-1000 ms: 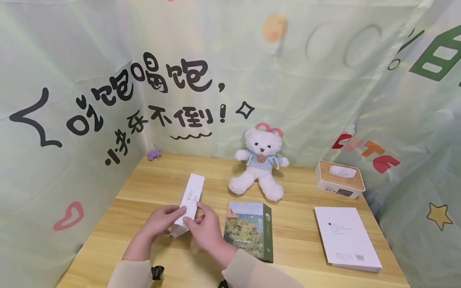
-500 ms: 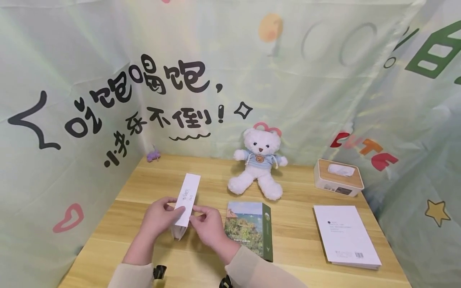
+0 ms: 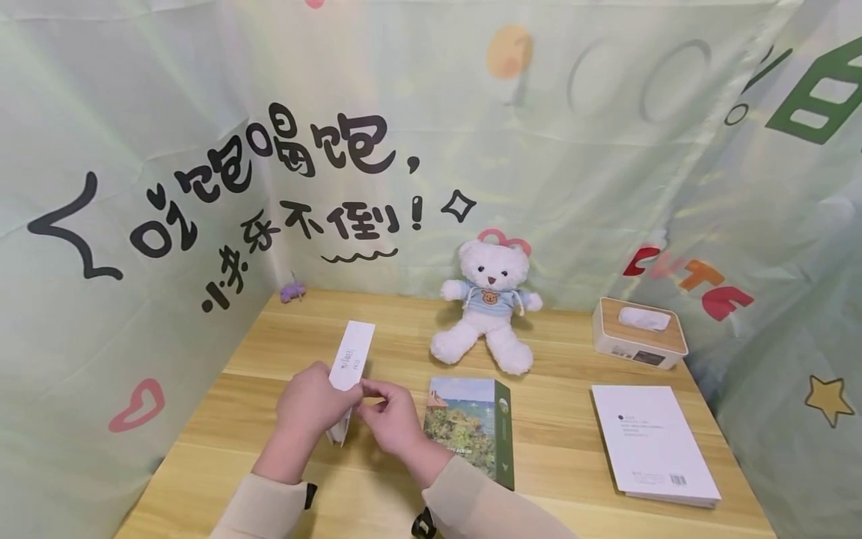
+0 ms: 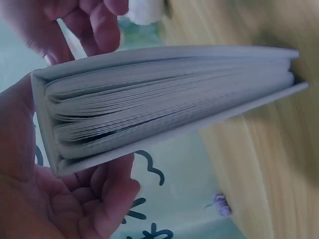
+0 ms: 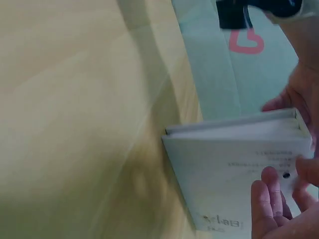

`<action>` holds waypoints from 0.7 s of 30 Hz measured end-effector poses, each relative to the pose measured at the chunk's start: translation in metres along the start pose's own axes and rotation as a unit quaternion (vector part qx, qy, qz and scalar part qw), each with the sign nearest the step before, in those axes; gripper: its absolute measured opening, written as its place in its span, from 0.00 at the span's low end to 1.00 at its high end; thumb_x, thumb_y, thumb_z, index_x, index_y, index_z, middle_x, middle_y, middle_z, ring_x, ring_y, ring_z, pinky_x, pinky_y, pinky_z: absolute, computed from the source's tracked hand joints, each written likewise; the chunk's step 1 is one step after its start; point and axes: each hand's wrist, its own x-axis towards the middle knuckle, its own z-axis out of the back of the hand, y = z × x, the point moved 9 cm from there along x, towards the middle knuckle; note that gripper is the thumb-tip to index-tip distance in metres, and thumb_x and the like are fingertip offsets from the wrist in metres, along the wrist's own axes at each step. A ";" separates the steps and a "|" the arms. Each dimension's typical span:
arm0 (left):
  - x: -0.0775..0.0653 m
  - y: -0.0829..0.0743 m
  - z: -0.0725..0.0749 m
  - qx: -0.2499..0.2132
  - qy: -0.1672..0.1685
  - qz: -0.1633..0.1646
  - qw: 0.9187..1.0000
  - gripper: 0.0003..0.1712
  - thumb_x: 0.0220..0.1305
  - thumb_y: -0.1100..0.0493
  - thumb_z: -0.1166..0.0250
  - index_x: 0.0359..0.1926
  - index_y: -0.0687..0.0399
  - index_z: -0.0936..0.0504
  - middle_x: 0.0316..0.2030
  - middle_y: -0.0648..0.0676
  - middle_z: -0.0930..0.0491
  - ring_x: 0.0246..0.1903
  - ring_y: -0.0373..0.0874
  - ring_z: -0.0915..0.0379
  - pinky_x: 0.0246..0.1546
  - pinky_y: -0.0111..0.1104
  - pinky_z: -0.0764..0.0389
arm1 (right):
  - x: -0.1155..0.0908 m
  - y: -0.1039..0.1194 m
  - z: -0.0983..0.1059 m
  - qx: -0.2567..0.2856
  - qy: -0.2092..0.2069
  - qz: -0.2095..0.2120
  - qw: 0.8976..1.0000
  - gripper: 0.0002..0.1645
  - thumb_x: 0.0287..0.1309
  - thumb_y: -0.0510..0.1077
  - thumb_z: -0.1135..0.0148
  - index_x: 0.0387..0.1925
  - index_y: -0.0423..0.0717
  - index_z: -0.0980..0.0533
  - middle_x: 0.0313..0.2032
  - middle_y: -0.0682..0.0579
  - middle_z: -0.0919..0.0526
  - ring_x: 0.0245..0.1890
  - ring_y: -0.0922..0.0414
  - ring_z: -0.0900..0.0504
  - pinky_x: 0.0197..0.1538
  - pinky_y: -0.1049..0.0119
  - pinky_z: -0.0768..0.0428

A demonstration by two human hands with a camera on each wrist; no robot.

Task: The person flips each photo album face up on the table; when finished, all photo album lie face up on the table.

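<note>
In the head view my left hand (image 3: pixel 313 400) grips a white hardcover photo album (image 3: pixel 352 355) from the left, its thumb side over the lettered spine. The album stands on the table with its spine up, and its page edges (image 4: pixel 149 102) fill the left wrist view between slightly spread covers. My right hand (image 3: pixel 393 419) is at the album's right side, thumb and forefinger touching or very near the cover by the spine. In the right wrist view its other fingers (image 5: pixel 269 196) lie loosely bent before the printed cover; firm contact cannot be made out.
A photo album with a seaside picture (image 3: pixel 468 427) lies right of my hands. Farther right is a white book (image 3: pixel 656 442), with a tissue box (image 3: pixel 640 333) behind it. A white teddy bear (image 3: pixel 490 299) sits at the back; a small purple toy (image 3: pixel 292 290) is in the left corner.
My left hand has slid farther over the spine, its thumb side crossing to the right edge. The right hand stays beside the album, whose spine earlier swung slightly to the left.
</note>
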 end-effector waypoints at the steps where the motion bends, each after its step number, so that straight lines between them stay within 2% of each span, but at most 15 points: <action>1: 0.000 -0.002 0.000 0.009 -0.002 -0.001 1.000 0.31 0.50 0.39 0.26 0.39 0.62 0.21 0.27 0.55 0.20 0.24 0.49 0.26 0.19 0.39 0.29 | 0.000 -0.001 -0.001 0.009 0.004 -0.007 1.000 0.24 0.62 0.30 0.29 0.60 0.34 0.18 0.49 0.42 0.12 0.27 0.60 0.17 0.30 0.67 0.16; 5: 0.000 -0.007 0.001 0.028 -0.004 -0.002 1.000 0.31 0.49 0.41 0.27 0.39 0.63 0.23 0.27 0.56 0.22 0.23 0.50 0.26 0.18 0.39 0.29 | -0.001 -0.011 -0.003 0.034 0.008 -0.032 0.999 0.30 0.61 0.29 0.31 0.65 0.29 0.25 0.47 0.43 0.13 0.31 0.51 0.12 0.35 0.50 0.12; 7: -0.001 -0.008 0.002 0.039 -0.004 -0.003 0.999 0.30 0.49 0.42 0.28 0.40 0.64 0.24 0.27 0.56 0.23 0.24 0.50 0.27 0.18 0.39 0.29 | -0.001 -0.016 -0.004 0.030 0.017 -0.044 0.998 0.31 0.60 0.30 0.31 0.65 0.28 0.26 0.47 0.42 0.14 0.32 0.48 0.12 0.36 0.47 0.12; 13: -0.002 -0.011 0.010 0.074 -0.017 -0.016 0.997 0.30 0.51 0.43 0.28 0.40 0.66 0.25 0.27 0.58 0.23 0.24 0.51 0.27 0.18 0.41 0.29 | 0.002 -0.036 -0.010 0.003 0.056 -0.077 0.995 0.29 0.62 0.33 0.30 0.62 0.25 0.26 0.50 0.35 0.16 0.39 0.47 0.11 0.41 0.49 0.11; 18: -0.002 -0.009 0.016 0.065 -0.028 -0.017 0.997 0.30 0.52 0.45 0.27 0.42 0.66 0.24 0.29 0.57 0.22 0.25 0.51 0.26 0.19 0.41 0.29 | 0.006 -0.047 -0.006 -0.053 0.051 -0.094 0.993 0.33 0.64 0.40 0.27 0.64 0.26 0.26 0.52 0.33 0.17 0.46 0.42 0.13 0.49 0.50 0.12; 21: -0.002 -0.006 0.018 0.053 -0.031 -0.017 0.998 0.31 0.52 0.46 0.27 0.45 0.66 0.24 0.31 0.58 0.20 0.26 0.51 0.25 0.20 0.41 0.29 | 0.008 -0.049 -0.008 -0.067 0.054 -0.097 0.992 0.35 0.64 0.42 0.27 0.66 0.27 0.27 0.54 0.31 0.18 0.45 0.42 0.13 0.46 0.50 0.12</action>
